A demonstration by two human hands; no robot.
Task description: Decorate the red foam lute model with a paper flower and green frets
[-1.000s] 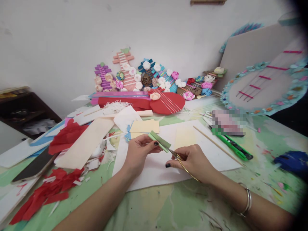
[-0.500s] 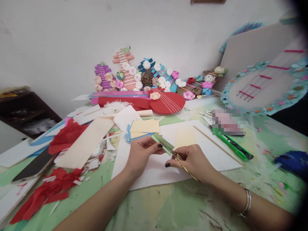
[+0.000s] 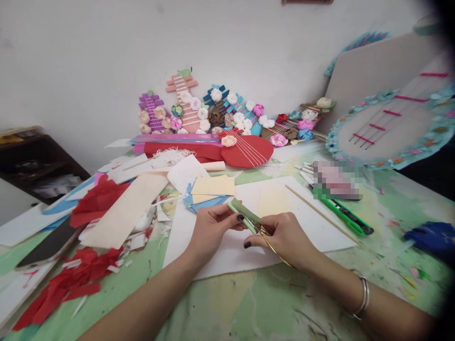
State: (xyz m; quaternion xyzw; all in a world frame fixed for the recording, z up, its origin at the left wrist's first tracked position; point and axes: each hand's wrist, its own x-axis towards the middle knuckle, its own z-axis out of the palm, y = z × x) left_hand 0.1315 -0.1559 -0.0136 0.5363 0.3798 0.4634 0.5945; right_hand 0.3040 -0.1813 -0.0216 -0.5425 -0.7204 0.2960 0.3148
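My left hand (image 3: 213, 229) pinches a folded strip of green paper (image 3: 242, 210) just above a large white sheet (image 3: 227, 251). My right hand (image 3: 286, 239) is closed on small gold-handled scissors (image 3: 266, 234). The scissor blades meet the right end of the green strip. Both hands sit close together over the white sheet. A pale yellow sheet (image 3: 273, 201) lies on the white one just behind them.
Red paper scraps (image 3: 95, 201), cream strips (image 3: 124, 213) and offcuts crowd the left. A thin wooden stick (image 3: 322, 214) and a green utility knife (image 3: 346, 216) lie to the right. Paper guitars with paper flowers (image 3: 227, 123) line the wall; a round craft board (image 3: 391, 128) leans at right.
The green strip has slid rightward, deeper into the scissor blades, as my left hand moved toward my right hand. My right hand has hardly shifted.
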